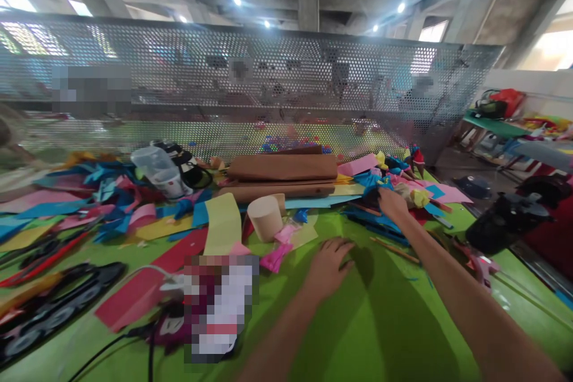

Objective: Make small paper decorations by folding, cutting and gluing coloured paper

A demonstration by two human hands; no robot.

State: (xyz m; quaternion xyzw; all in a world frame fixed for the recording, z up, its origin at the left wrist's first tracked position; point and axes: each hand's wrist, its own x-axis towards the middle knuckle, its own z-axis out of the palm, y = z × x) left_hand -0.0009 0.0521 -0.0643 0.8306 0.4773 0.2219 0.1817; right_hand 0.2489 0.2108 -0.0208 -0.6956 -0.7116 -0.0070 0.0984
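Observation:
My left hand (330,265) rests palm down on the green tabletop (340,340), its fingers stretched out and holding nothing. Farther off, my right hand (394,206) reaches into a heap of coloured scraps at the back right. Its fingers are drawn together against dark blue material (372,192); what they pinch is hidden. Left of my left hand lie a bright pink twisted piece (276,258) and a cream roll (264,218) standing on end. A small blue scrap (301,215) is just behind them.
Folded brown sheets (282,168) lie against the perforated metal screen (286,80). Coloured strips, a clear plastic tub (156,168) and black-and-red tools fill the left. A power strip (172,325) with cables sits front left. At right are a pink glue gun (483,268) and a black cylinder (505,224).

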